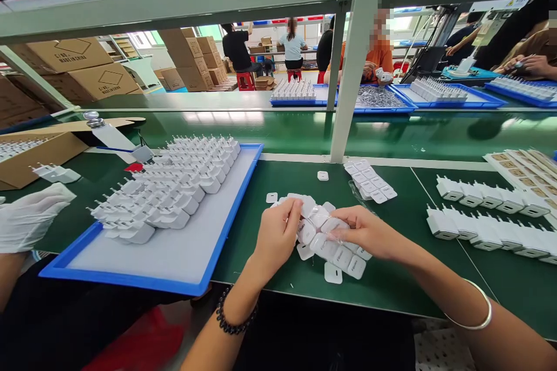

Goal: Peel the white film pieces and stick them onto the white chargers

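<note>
One green surface (296, 182) carries everything within reach. On its left part lies one blue-rimmed tray (187, 249), its near end jutting past the surface's edge. Dozens of white plugs (169, 185) stand packed in it, too crowded to count exactly, prongs up.

Two rows of white plugs stand at the right: five in the far row (491, 197), at least six in the near row (487, 232), which runs to the picture's edge. Both rows stretch left to right, prongs up.

One co-worker's gloved hand (37, 214) is at the far left, near two plugs (56, 173) outside the tray.

Two bare hands meet over the surface, between tray and rows, on one sheet of caps (331, 248). The left hand (278, 232) has thumb and forefinger pinched together at the sheet's upper left; the right hand (369, 232) has its fingers clamped on the far right side. The sheet's long axis slants from far left to near right, printed faces up; four caps show along its near edge, the rest partly covered.

One other sheet (369, 179), of about ten caps, lies beyond the right hand, slanting likewise.

At least four single caps lie about: one beyond (322, 175), one left (272, 197), two on the near side (333, 272).
</note>
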`<move>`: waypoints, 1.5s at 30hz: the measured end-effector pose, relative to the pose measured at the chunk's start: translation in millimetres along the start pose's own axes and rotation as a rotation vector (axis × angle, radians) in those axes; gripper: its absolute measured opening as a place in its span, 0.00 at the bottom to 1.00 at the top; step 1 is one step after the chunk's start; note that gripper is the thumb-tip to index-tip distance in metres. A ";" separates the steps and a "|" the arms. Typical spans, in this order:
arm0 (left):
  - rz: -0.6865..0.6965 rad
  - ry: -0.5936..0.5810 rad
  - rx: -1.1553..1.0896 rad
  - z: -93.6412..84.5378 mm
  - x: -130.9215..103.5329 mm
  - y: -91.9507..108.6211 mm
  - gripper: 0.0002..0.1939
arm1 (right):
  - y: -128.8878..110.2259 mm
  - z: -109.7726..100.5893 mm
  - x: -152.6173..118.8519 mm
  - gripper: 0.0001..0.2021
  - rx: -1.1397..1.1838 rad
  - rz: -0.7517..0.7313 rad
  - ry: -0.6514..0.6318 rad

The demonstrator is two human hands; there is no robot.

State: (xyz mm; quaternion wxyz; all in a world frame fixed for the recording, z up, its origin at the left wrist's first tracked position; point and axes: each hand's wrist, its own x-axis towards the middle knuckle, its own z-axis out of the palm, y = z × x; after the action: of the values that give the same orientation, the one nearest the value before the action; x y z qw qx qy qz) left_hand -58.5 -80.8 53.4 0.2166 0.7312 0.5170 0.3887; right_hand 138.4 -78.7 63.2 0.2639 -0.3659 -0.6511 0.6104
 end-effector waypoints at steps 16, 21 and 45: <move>0.206 0.065 0.400 -7.8 1.5 -21.1 0.13 | 4.1 -3.9 5.8 0.11 -0.061 0.046 0.196; 0.270 0.062 0.137 6.4 -19.2 -8.3 0.16 | 7.0 -0.2 6.0 0.08 0.051 0.012 0.164; -0.042 0.036 0.203 -13.7 0.1 -36.8 0.16 | -0.8 -6.0 0.7 0.13 0.172 0.095 0.061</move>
State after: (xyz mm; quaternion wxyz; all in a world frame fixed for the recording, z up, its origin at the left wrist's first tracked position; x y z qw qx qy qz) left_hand -90.9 -68.2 35.2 0.1403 0.7313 0.5728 0.3426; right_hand 142.6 -74.5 64.6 0.2849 -0.3910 -0.5696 0.6645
